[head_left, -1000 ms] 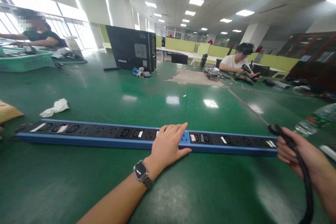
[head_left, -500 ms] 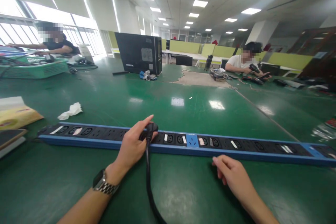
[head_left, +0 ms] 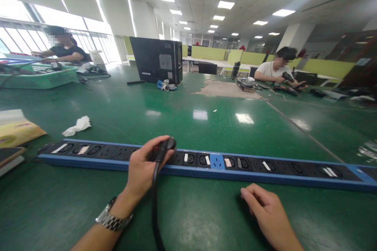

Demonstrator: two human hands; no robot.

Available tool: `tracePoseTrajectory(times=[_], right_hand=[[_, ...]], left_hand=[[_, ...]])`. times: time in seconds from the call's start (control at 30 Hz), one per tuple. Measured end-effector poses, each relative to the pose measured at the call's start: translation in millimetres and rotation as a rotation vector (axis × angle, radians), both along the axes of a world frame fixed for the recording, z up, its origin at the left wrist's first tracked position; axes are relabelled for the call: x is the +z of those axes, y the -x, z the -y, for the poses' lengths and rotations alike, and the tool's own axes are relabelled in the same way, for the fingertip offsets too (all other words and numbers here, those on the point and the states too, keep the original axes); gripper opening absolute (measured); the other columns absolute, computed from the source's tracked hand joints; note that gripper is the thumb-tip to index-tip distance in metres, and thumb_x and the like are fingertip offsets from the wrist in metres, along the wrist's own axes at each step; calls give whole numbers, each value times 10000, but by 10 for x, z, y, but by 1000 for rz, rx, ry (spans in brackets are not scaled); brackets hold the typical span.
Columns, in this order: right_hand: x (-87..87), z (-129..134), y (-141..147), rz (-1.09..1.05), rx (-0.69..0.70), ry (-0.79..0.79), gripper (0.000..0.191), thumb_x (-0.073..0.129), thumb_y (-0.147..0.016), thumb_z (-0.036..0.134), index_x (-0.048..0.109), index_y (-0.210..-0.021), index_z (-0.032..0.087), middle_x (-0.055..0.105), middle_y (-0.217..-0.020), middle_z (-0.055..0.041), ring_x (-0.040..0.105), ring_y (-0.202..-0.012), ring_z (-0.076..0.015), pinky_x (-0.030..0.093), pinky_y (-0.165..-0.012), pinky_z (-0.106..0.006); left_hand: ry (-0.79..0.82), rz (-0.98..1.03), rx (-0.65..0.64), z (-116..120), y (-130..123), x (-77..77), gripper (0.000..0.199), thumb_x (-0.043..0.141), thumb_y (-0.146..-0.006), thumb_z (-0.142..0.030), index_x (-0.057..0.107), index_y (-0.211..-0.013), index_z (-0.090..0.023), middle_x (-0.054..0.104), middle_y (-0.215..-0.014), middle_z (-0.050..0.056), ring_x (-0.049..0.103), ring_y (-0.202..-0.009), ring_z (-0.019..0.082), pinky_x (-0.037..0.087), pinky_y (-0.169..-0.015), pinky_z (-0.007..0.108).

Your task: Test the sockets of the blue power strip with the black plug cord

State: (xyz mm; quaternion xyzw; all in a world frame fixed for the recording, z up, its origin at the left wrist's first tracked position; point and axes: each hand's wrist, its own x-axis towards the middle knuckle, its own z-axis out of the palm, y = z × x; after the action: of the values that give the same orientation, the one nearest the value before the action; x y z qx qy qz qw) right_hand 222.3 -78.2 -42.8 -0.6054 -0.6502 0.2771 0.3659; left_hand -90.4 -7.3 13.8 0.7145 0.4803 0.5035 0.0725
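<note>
A long blue and black power strip (head_left: 188, 170) lies across the green table (head_left: 176, 125). Over its middle-left part, my left hand (head_left: 145, 160) grips a black plug (head_left: 166, 149) between thumb and fingers. From the plug a thick black cable (head_left: 155, 204) runs down past the strip's near edge. Whether the plug touches the strip cannot be made out. My right hand (head_left: 265, 208) rests near the table in front of the strip, right of its blue socket (head_left: 217, 161), with fingers curled together and nothing in them.
A black computer case (head_left: 157, 60) stands at the back with gloves (head_left: 166, 85) beside it. Crumpled tissue (head_left: 77, 126) and a yellow packet (head_left: 19, 129) lie left. A green basket (head_left: 44, 79) is far left. Two people sit across the table.
My left hand has tilted the plug and drawn it slightly back, and its index finger now curls toward the plug. The cable has swung left. My right hand has moved slightly down and right.
</note>
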Motion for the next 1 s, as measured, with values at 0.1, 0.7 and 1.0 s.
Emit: tracePoseTrajectory(times=[0.1, 0.7, 1.0], right_hand=[[-7, -12, 4, 6, 8, 0, 451, 480, -920, 507, 504, -605, 185, 442, -553, 21, 441, -548, -132, 346, -547, -235], [8, -13, 41, -19, 6, -18, 445, 468, -932, 486, 460, -600, 189, 425, -555, 30, 427, -553, -126, 329, -548, -234], [33, -1, 48, 14, 7, -39, 423, 475, -928, 461, 479, -604, 190, 431, -548, 31, 435, -546, -127, 323, -548, -235]], left_hand=[[-3, 7, -64, 27, -343, 16, 300, 688, -834, -396, 697, -1078, -221, 739, -976, 48, 683, -881, 198, 548, -806, 342], [149, -191, -180, -36, -972, -78, 265, 744, -764, -217, 697, -1023, -249, 735, -958, 14, 649, -894, 212, 485, -814, 364], [151, -234, -205, -50, -954, -131, 287, 689, -845, -364, 677, -1105, -244, 724, -1010, 47, 648, -952, 232, 490, -864, 388]])
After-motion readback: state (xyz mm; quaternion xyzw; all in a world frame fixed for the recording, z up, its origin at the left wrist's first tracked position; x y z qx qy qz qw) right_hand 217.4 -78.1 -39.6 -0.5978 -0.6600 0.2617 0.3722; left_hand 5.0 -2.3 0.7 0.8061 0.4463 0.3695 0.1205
